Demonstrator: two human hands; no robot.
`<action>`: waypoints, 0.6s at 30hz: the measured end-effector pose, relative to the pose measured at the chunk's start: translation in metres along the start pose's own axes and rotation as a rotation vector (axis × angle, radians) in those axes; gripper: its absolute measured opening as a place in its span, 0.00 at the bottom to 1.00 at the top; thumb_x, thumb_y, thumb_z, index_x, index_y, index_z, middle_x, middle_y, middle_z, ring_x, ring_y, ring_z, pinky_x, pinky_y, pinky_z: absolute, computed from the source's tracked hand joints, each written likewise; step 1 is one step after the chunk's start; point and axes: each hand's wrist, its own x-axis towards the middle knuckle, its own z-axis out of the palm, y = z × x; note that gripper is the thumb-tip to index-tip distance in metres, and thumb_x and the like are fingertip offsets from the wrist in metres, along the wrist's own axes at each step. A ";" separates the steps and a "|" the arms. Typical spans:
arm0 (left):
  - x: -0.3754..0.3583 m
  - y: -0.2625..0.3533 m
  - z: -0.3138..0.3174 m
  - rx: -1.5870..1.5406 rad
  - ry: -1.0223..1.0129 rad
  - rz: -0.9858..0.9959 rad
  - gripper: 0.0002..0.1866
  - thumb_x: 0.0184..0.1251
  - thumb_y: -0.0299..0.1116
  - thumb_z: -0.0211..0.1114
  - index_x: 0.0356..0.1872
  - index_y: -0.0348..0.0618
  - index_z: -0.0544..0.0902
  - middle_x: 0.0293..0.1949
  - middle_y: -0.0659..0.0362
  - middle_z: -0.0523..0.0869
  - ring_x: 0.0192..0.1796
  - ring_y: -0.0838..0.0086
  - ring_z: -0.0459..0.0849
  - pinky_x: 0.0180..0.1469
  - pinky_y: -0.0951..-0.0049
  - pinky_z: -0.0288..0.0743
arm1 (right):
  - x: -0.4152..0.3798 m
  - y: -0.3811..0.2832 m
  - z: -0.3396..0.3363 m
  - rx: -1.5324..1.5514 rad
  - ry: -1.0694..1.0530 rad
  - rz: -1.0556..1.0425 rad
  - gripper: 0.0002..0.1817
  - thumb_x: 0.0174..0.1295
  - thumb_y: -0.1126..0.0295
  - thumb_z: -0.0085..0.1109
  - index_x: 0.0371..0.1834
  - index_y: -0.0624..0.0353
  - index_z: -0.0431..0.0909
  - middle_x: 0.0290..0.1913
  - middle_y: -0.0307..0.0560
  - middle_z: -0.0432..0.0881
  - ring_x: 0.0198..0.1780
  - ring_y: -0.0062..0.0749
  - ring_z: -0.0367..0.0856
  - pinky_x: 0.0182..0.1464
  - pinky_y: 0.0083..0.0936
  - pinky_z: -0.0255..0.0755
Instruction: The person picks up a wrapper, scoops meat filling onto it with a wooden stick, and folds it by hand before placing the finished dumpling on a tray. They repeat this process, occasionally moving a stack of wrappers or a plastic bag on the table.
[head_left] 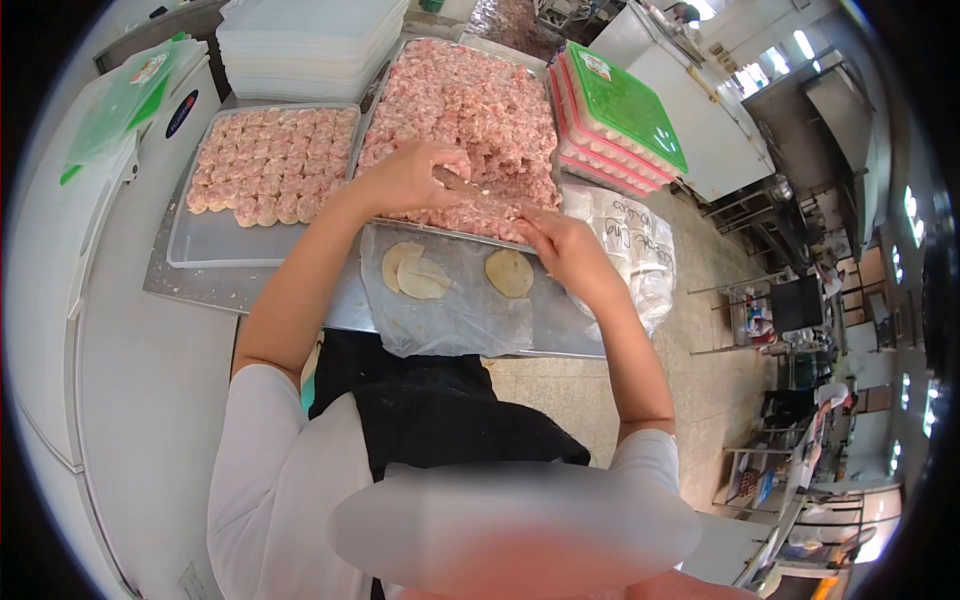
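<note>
Pink meat (450, 90): heaped in the big tray (450, 235), likely soft, sticky and heavy; best held by the tray's rim
Dumplings (270, 160): packed in rows beside it, probably easily squashed
Plastic (440, 325): thin sheet below the wrappers
Left hand (405, 180): closed on a stick, over the meat
Right hand (565, 250): fingers bent at the near rim; cannot tell what it holds
Wrappers (422, 277): floppy, pinch an edge
Stick (457, 183): light, stiff, held by one end

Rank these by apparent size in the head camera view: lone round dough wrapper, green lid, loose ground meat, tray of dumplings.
1. Loose ground meat
2. Tray of dumplings
3. Green lid
4. Lone round dough wrapper
</note>
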 end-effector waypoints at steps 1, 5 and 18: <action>0.000 0.003 -0.003 0.049 -0.055 -0.040 0.20 0.52 0.41 0.72 0.43 0.41 0.81 0.46 0.51 0.81 0.52 0.64 0.78 0.55 0.65 0.69 | 0.004 0.002 0.002 -0.049 -0.042 -0.036 0.14 0.65 0.66 0.58 0.48 0.64 0.81 0.42 0.59 0.84 0.43 0.49 0.83 0.44 0.29 0.76; -0.018 0.006 -0.005 -0.287 0.064 -0.030 0.22 0.52 0.42 0.73 0.44 0.40 0.80 0.49 0.51 0.81 0.56 0.61 0.78 0.58 0.65 0.68 | 0.003 0.008 -0.042 0.170 -0.080 0.194 0.15 0.67 0.64 0.56 0.49 0.63 0.81 0.43 0.57 0.84 0.41 0.40 0.84 0.46 0.29 0.74; -0.026 -0.022 0.002 -0.129 0.104 0.010 0.23 0.48 0.43 0.75 0.43 0.41 0.81 0.44 0.53 0.83 0.52 0.63 0.79 0.58 0.65 0.69 | 0.007 -0.036 -0.011 -0.144 -0.089 -0.036 0.13 0.64 0.66 0.58 0.46 0.62 0.82 0.44 0.57 0.83 0.42 0.51 0.82 0.44 0.33 0.74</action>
